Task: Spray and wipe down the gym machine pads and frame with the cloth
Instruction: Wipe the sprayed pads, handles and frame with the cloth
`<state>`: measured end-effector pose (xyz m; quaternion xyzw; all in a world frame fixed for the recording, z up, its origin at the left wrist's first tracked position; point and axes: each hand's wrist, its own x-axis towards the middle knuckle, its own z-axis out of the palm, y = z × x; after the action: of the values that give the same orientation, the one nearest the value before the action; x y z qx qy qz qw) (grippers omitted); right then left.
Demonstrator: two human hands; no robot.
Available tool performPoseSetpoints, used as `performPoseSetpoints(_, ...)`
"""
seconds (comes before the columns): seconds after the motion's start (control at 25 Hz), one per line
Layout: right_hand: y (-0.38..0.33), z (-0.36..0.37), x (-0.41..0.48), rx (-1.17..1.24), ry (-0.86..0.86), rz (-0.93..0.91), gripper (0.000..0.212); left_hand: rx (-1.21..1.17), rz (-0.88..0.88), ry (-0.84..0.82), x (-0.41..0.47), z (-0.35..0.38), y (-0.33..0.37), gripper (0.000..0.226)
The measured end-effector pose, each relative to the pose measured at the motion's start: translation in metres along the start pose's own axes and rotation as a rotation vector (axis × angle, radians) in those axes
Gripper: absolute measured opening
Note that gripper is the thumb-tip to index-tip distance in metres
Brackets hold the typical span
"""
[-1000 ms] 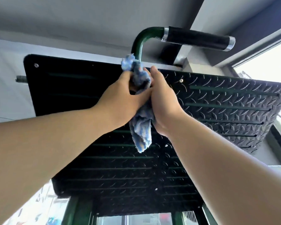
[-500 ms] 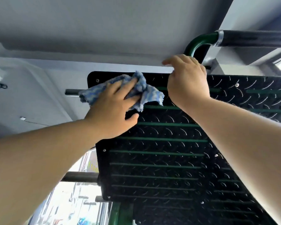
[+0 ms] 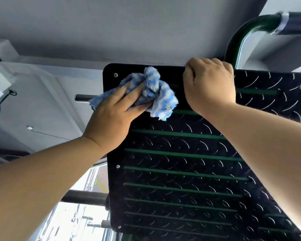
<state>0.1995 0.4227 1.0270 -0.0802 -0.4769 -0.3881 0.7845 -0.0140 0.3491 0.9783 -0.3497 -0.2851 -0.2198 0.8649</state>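
Across the middle and lower right of the frame stands a black foot plate (image 3: 181,171) of the gym machine, its surface covered in raised curved treads and crossed by thin green horizontal slots. Small screws sit along its left edge, and its upper left corner is rounded. A dark green bent tube (image 3: 240,37) rises from behind the plate's top edge in the upper right of the frame and turns toward a black grip with a silver collar (image 3: 285,16). A short grey peg (image 3: 83,98) sticks out to the left of the plate, and a thicker dark bar (image 3: 83,197) juts out lower down.

Near the plate's upper left corner lies the cloth (image 3: 153,94), a fluffy blue-and-white striped rag bunched into folds, its loose end hanging toward the centre of the frame. The left hand (image 3: 111,117) reaches up from the lower left, palm toward the plate, fingers spread over the cloth and pressing it flat against the treaded surface. The right hand (image 3: 209,84) comes in from the lower right with the forearm stretched up; its fingers are curled over the plate's top edge, gripping it just right of the cloth, with the knuckles facing the camera. The two hands are close together but apart.
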Motion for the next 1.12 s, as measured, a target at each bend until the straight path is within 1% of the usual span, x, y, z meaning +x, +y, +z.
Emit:
performPoseSetpoints(0.08,0.002,0.001,-0.003,0.003,0.004,-0.027,0.033,-0.008,0.091,-0.012,-0.020,0.002,-0.001,0.052)
performPoseSetpoints(0.12,0.003,0.001,-0.005,0.001,0.012,-0.035,0.034,-0.007,0.107,-0.011,-0.018,0.002,-0.004,0.053)
performPoseSetpoints(0.16,0.003,0.003,-0.006,-0.003,0.025,-0.041,0.035,-0.006,0.080,-0.003,-0.008,0.001,-0.009,0.052)
performPoseSetpoints(0.24,0.000,0.006,-0.009,-0.007,0.052,-0.031,0.035,-0.053,-0.079,0.054,0.016,-0.001,-0.015,0.050)
performPoseSetpoints(0.32,-0.003,0.010,-0.011,-0.001,0.092,0.003,0.034,-0.118,-0.184,0.109,0.019,0.001,-0.005,0.056)
performPoseSetpoints(0.4,-0.005,0.012,-0.012,0.011,0.126,0.023,0.032,-0.126,-0.170,0.092,-0.012,0.013,0.014,0.056)
performPoseSetpoints(0.52,-0.007,0.016,-0.015,0.022,0.164,0.023,0.032,-0.093,-0.057,-0.009,-0.052,0.014,0.020,0.051)
performPoseSetpoints(0.56,-0.007,0.018,-0.015,0.022,0.176,0.020,0.032,-0.084,-0.082,0.002,-0.046,0.010,0.011,0.052)
performPoseSetpoints(0.68,-0.006,0.019,-0.016,0.019,0.204,0.018,0.034,-0.073,-0.399,0.096,0.001,-0.006,-0.010,0.056)
performPoseSetpoints(0.72,-0.007,0.020,-0.016,0.023,0.204,0.017,0.034,-0.083,-0.429,0.127,0.011,-0.009,-0.014,0.056)
performPoseSetpoints(0.76,-0.006,0.020,-0.015,0.028,0.202,0.012,0.034,-0.074,-0.400,0.146,0.014,-0.007,-0.012,0.056)
performPoseSetpoints(0.8,-0.005,0.020,-0.015,0.032,0.199,0.003,0.034,-0.061,-0.330,0.147,0.011,-0.003,-0.008,0.057)
performPoseSetpoints(0.92,0.001,0.018,-0.016,0.032,0.192,-0.033,0.035,-0.054,-0.054,0.074,-0.023,0.019,0.014,0.048)
performPoseSetpoints(1.0,0.001,0.016,-0.017,0.037,0.180,-0.048,0.035,-0.045,0.055,0.034,-0.035,0.021,0.016,0.052)
performPoseSetpoints(1.04,0.000,0.016,-0.017,0.040,0.178,-0.049,0.035,-0.045,0.057,0.041,-0.030,0.019,0.010,0.051)
performPoseSetpoints(1.08,0.000,0.017,-0.017,0.040,0.179,-0.045,0.034,-0.048,0.002,0.061,-0.021,0.015,0.003,0.047)
performPoseSetpoints(1.12,0.000,0.018,-0.016,0.039,0.184,-0.040,0.033,-0.061,-0.109,0.095,-0.008,0.011,-0.005,0.047)
